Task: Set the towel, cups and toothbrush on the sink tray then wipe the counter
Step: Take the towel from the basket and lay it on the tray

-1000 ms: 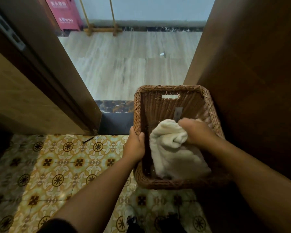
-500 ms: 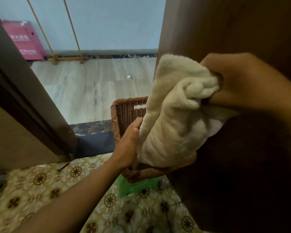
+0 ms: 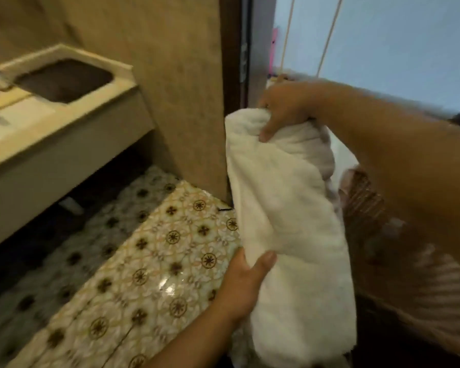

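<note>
Towel [image 3: 284, 221]: white, hung lengthwise; right hand [image 3: 284, 110] pinched its top, left hand [image 3: 242, 285] cupped its lower edge, likely steadying it for carrying toward the desk [image 3: 64, 123].

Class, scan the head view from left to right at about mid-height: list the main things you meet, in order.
Sink counter → tan wall panel → white towel → wicker basket.

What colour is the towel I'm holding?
The towel is plain off-white, with no pattern visible; the head view shows it, slightly blurred.
</note>
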A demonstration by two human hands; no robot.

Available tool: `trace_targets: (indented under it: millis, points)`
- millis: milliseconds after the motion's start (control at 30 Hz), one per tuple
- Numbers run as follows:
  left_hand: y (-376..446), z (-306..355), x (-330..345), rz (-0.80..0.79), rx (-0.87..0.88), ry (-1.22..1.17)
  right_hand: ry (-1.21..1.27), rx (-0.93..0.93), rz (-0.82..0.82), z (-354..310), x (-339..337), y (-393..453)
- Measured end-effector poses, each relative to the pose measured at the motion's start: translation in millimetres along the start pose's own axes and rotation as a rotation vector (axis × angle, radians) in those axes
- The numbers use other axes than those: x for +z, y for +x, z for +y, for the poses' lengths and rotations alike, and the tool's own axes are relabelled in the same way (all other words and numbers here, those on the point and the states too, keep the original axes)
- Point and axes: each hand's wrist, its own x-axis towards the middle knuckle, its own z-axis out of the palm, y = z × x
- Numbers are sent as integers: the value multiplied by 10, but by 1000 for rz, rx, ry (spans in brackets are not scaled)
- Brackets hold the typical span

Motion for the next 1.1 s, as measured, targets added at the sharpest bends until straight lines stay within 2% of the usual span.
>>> trace_targets:
  millis: [33, 133, 267, 433, 600, 767, 1100]
  points:
    - [20, 11, -238, 56, -12, -14, 62, -91, -63, -184, 100, 320]
    - [126, 9, -946, 204, -39, -70, 63, -178, -144, -877, 353, 1085]
    - [383, 109, -1764, 338, -32, -156, 37, -328, -127, -1649, 399, 2152]
    - [839, 428, -2597, 389, -35, -233, -10, -434, -85, -2304, 182, 3095]
    - [1503, 725, -3250, 463, -19, -204, -8, -480, -59, -2592, -94, 4010]
    - [2410, 999, -3775, 457, -16, -188, -93, -534, -30, -2649, -249, 5169]
    - [4350, 2098, -4693, 449, 146, -341, -163, -635, -35, -2867, -1095, 7567]
